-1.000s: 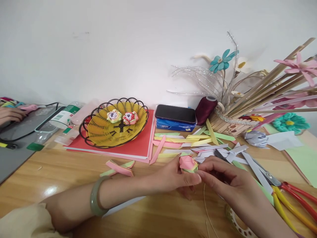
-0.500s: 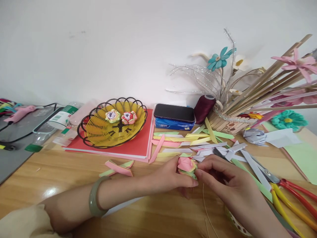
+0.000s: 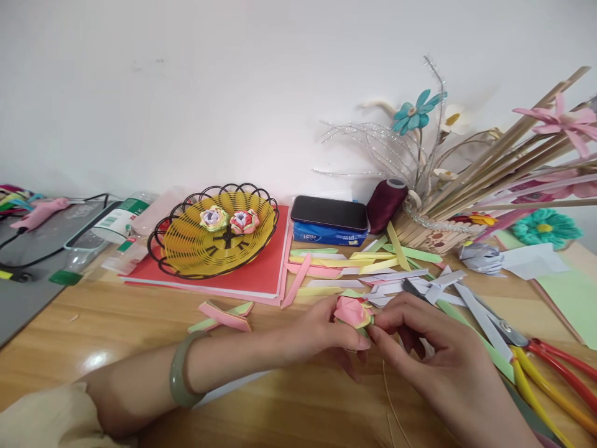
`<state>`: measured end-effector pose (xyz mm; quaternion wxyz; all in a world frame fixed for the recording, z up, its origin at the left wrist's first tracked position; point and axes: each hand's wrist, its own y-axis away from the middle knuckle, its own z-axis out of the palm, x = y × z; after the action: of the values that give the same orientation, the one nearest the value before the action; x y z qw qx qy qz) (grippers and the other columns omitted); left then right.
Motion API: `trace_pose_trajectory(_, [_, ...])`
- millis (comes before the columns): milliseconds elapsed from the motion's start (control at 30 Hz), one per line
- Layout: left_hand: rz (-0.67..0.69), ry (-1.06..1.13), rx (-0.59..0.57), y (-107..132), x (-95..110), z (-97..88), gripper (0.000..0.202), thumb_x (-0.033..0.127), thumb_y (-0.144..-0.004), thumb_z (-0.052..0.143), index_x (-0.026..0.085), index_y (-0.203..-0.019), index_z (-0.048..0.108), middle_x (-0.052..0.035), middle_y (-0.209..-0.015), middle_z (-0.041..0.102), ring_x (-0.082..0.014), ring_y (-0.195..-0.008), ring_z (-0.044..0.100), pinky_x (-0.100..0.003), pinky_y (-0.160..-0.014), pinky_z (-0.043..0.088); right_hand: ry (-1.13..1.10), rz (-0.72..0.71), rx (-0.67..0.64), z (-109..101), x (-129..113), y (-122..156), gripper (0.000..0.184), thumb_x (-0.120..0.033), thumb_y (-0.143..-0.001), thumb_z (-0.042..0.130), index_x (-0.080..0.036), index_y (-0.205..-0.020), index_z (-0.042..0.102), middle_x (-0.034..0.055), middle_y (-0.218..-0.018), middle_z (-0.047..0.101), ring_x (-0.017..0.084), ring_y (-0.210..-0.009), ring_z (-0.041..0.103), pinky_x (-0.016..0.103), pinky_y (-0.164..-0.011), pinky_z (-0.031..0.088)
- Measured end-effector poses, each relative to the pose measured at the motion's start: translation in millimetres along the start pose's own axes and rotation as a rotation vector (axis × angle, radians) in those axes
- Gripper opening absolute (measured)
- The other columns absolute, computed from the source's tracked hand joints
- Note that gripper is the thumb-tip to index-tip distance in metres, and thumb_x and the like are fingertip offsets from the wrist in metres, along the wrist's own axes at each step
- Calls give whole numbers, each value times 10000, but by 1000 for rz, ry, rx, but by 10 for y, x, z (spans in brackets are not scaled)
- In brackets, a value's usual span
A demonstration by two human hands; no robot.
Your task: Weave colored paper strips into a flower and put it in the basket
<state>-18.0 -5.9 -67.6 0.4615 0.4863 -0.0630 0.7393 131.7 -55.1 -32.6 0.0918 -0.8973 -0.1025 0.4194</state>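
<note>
Fingers (image 3: 390,315) of two hands (image 3: 326,331) (image 3: 431,345) — on one flower (image 3: 352,311)

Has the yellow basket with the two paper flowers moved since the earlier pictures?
No, the yellow basket has not visibly moved; it keeps its place on the red paper, against which I judged.

Only illegible markings, on the blue packet (image 3: 326,235) and bottle label (image 3: 111,225).
</note>
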Motion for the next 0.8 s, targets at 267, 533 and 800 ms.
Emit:
trace_pose_trajectory(267, [36, 243, -117, 1, 6, -50, 506, 388, -547, 776, 170, -930, 527, -7, -747, 584, -110, -629, 554, -283, -552, 529, 9, -55, 17, -6, 9, 24, 178, -202, -809, 532, -219, -634, 553, -19, -603, 530, 115, -519, 473, 240, -436, 354])
trace_pose_trajectory(533, [62, 462, -300, -20, -14, -112, 332, 367, -793, 571, 148, -1042, 585, -49, -791, 643, -158, -744, 623, -326, -643, 549, -36, -120, 152, -114, -18, 9, 88, -245, -836, 560, -256, -751, 578, -29, -677, 565, 124, -599, 510, 221, -484, 408])
trace_pose_trajectory(800, [46, 552, -333, -28, 49, -119, 503, 465, -899, 297, 88, -1062, 588, -102, -883, 652, -196, -794, 638, -335, -624, 553, 7, -122, 157, -99, 15, 14, 88, -240, -843, 546, -250, -781, 607, -5, -732, 614, 148, -671, 582, 232, -486, 433])
